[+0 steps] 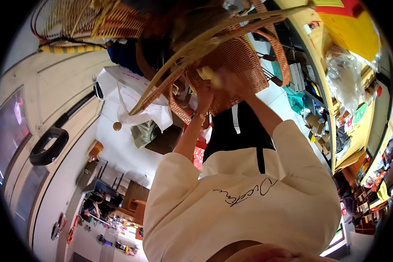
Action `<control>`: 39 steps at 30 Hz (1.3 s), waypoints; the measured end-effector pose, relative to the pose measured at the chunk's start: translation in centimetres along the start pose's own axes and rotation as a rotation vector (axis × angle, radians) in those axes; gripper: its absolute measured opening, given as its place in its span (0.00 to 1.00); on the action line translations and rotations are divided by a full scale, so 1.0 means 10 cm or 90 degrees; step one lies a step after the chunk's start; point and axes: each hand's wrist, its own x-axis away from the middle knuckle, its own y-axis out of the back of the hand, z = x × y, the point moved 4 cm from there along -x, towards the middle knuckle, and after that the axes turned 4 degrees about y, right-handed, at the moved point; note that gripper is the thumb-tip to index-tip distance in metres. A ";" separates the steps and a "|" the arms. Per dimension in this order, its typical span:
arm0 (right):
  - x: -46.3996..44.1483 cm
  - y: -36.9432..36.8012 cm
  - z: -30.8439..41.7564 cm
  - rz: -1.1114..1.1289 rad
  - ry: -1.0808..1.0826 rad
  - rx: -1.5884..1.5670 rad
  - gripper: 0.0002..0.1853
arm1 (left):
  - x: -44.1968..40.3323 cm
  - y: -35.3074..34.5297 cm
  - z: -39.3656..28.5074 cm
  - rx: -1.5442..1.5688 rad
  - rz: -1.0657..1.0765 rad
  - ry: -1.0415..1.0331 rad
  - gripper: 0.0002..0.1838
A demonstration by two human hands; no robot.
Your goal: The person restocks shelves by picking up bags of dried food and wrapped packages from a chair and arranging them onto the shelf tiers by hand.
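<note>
Both of my hands are together over a brown woven wicker chair [236, 59]. My left hand [204, 95] is closed, its fingers bent near a small pale yellow piece [206, 73]; what it grips is too small to make out. Beside it my right hand [229, 82] is smeared by motion, and its fingers cannot be told apart. Long tan rods [161, 72] slant across the view just above and left of my hands. A bundle of woven strips [105, 19] hangs at the upper left.
A white plastic bag [133, 94] lies left of the chair. At the right stands a yellow wooden table [325, 83] with clear plastic [345, 78] on it and boxes beneath. A pale door [52, 96] with a black handle is at the left.
</note>
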 end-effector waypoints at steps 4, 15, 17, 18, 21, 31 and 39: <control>0.42 0.10 0.55 -0.051 -0.030 0.053 0.18 | 0.04 0.12 -0.13 -0.192 0.020 -0.060 0.22; 2.25 1.90 1.18 -0.146 -0.084 0.017 0.19 | 0.55 -1.07 -1.97 -0.307 0.391 -0.091 0.26; 2.70 2.11 1.40 -0.233 -0.043 0.067 0.19 | 0.79 -1.42 -2.18 -0.362 0.468 -0.219 0.29; 2.93 2.24 1.54 -0.277 -0.048 0.096 0.19 | 0.96 -1.59 -2.33 -0.376 0.528 -0.235 0.28; 3.73 2.75 2.10 -0.396 -0.056 0.188 0.19 | 1.73 -2.04 -3.01 -0.499 0.625 -0.295 0.30; 5.95 3.61 3.66 -0.632 0.162 -0.068 0.19 | 3.99 -3.08 -4.03 -0.154 1.130 -0.299 0.35; 7.17 3.36 3.90 -0.937 0.336 -0.560 0.33 | 5.22 -3.06 -4.34 0.084 1.079 -0.424 0.34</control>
